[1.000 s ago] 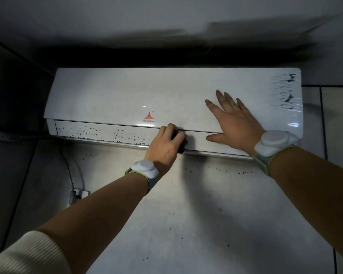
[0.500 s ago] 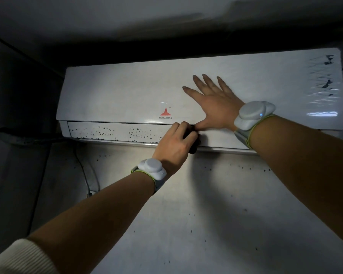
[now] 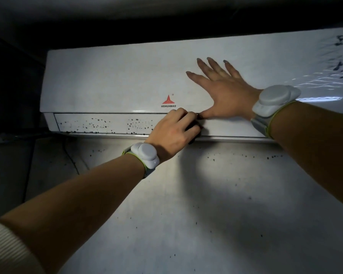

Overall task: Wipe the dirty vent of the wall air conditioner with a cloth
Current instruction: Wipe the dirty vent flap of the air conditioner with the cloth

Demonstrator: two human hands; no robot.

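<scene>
A white wall air conditioner [image 3: 115, 76] with a red triangle logo hangs high on the wall. Its vent flap [image 3: 107, 123] runs along the bottom; the left part carries many black specks, the part right of my hands looks clean. My left hand [image 3: 172, 131] is closed on a dark cloth [image 3: 195, 133], mostly hidden under the fingers, and presses it against the flap near the middle. My right hand [image 3: 220, 89] lies flat with fingers spread on the front panel, its thumb touching the panel's lower edge just above the left hand.
The wall [image 3: 206, 194] below the unit carries scattered black specks. Black smudges mark the panel's top right corner [image 3: 339, 54]. A dark cable [image 3: 67, 153] hangs down the wall at the left. The ceiling sits close above the unit.
The view has shifted, so the unit sits more to the right. My left hand stays closed on the cloth at the flap's middle. My right hand's thumb has come to touch the panel's lower edge.
</scene>
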